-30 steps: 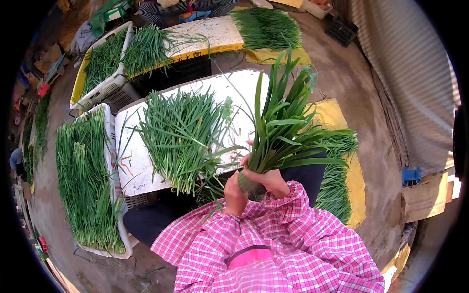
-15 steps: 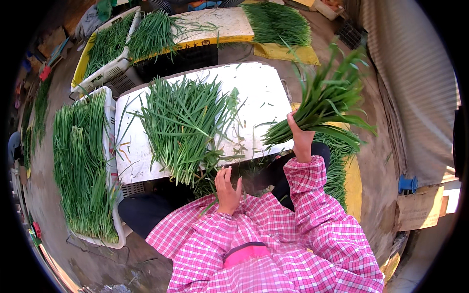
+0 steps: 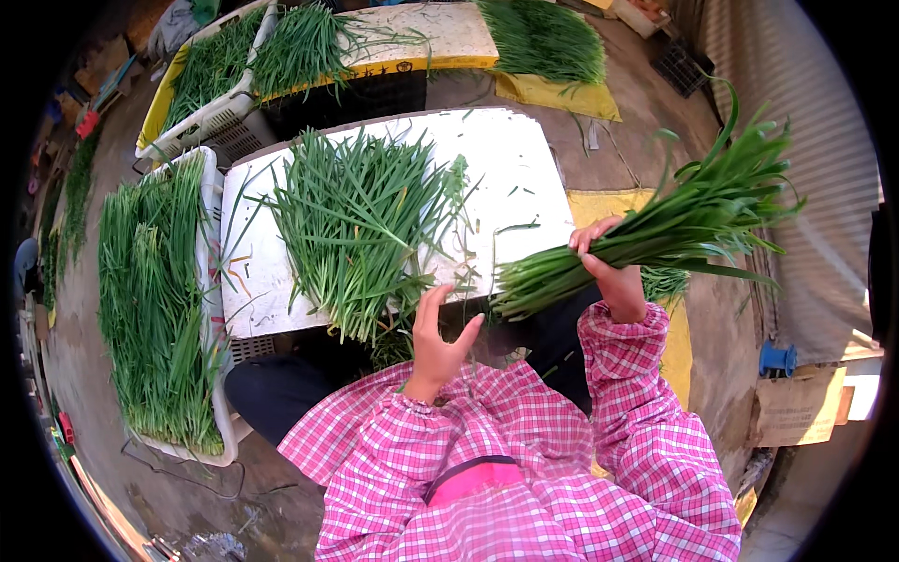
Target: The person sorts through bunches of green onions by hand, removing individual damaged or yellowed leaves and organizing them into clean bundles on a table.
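Observation:
A thick bunch of garlic chives point(image 3: 693, 225) is gripped in my right hand point(image 3: 613, 267), its cut ends pointing left over the near right edge of the white board point(image 3: 510, 178) and its leaves fanning out to the right. My left hand point(image 3: 438, 345) is open at the board's near edge, thumb and fingers apart, with nothing seen in it. Just beyond that hand lies a loose heap of chives point(image 3: 351, 225) on the board, its pale ends toward me. Scraps of leaf are scattered on the white surface.
To the left stands a white crate point(image 3: 213, 281) packed with chives. Another crate point(image 3: 192, 140) and a second board point(image 3: 431, 37) with chives are at the back. Yellow sheeting point(image 3: 679, 365) lies at my right, beside a striped curtain point(image 3: 787, 140), a blue spool point(image 3: 777, 358) and a cardboard box point(image 3: 796, 407).
The bunch in my right hand has swung down and to the right, and lies more level. My left hand has spread its thumb and fingers wider and risen slightly.

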The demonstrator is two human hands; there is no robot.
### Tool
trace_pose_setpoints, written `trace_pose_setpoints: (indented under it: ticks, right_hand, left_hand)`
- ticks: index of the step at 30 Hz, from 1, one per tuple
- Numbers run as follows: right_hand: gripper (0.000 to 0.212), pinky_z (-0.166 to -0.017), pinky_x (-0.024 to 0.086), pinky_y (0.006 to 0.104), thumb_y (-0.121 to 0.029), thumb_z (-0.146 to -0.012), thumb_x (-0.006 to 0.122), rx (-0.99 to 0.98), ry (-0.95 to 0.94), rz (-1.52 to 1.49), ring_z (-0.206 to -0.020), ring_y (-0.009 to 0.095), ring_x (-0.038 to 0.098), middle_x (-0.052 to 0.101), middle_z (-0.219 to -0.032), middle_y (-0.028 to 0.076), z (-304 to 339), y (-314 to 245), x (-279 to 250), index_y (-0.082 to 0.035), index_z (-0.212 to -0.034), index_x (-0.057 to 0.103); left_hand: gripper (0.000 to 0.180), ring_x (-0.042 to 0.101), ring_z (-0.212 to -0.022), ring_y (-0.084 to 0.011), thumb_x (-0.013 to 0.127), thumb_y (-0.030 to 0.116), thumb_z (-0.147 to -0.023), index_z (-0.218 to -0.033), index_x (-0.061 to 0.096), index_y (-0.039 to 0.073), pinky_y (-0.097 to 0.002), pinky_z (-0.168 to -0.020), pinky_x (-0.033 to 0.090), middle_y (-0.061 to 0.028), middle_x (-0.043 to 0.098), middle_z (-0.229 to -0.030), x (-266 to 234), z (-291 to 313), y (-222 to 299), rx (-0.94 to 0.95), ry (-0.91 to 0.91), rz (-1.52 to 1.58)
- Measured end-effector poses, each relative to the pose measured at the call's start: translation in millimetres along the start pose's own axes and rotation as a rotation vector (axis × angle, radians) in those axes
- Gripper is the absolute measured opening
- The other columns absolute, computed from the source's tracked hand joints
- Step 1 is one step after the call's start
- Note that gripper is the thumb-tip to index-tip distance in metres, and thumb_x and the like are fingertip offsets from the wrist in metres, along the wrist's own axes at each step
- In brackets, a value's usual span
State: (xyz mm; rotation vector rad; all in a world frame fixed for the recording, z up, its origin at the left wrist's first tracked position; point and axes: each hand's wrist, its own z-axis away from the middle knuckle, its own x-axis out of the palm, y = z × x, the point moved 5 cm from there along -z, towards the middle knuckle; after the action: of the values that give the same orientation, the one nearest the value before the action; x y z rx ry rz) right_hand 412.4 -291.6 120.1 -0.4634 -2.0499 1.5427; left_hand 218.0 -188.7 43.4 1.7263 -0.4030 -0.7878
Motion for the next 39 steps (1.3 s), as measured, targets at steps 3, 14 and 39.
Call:
trace_pose_setpoints:
  ticks: [3, 14, 39]
  right_hand:
    - [0.026, -0.070, 0.038, 0.0348, 0.003, -0.064, 0.059, -0.094, -0.271, -0.179, -0.069, 0.019, 0.049, 0.050, -0.067, 0.007, 9, -29, 22, -0.005, -0.082, 0.041]
    - [0.025, -0.071, 0.034, 0.0299, -0.009, -0.067, 0.061, -0.015, -0.278, -0.349, -0.068, 0.016, 0.048, 0.050, -0.065, 0.003, 37, -29, 63, -0.008, -0.085, 0.043]
    - [0.047, -0.087, 0.036, 0.0280, 0.000, -0.069, 0.061, 0.284, -0.062, 0.144, -0.097, 0.013, 0.045, 0.049, -0.104, 0.005, 15, 67, -17, -0.004, -0.112, 0.042]
  left_hand:
    - [0.075, 0.039, -0.109, -0.0299, 0.072, 0.027, -0.057, -0.117, 0.035, -0.001, -0.0366, -0.092, 0.029, -0.0183, 0.040, -0.117, 2, -12, 38, 0.120, -0.263, 0.002]
    - [0.082, 0.044, -0.101, -0.0346, 0.074, 0.027, -0.052, -0.115, 0.032, -0.005, -0.0436, -0.090, 0.030, -0.0207, 0.045, -0.106, 38, 16, 73, 0.300, -0.149, -0.039]
    - [0.054, 0.050, -0.094, -0.0323, 0.064, 0.003, -0.054, -0.105, 0.045, 0.005, -0.0375, -0.078, 0.040, -0.0148, 0.052, -0.103, 133, -69, -23, 0.203, -0.205, 0.132]
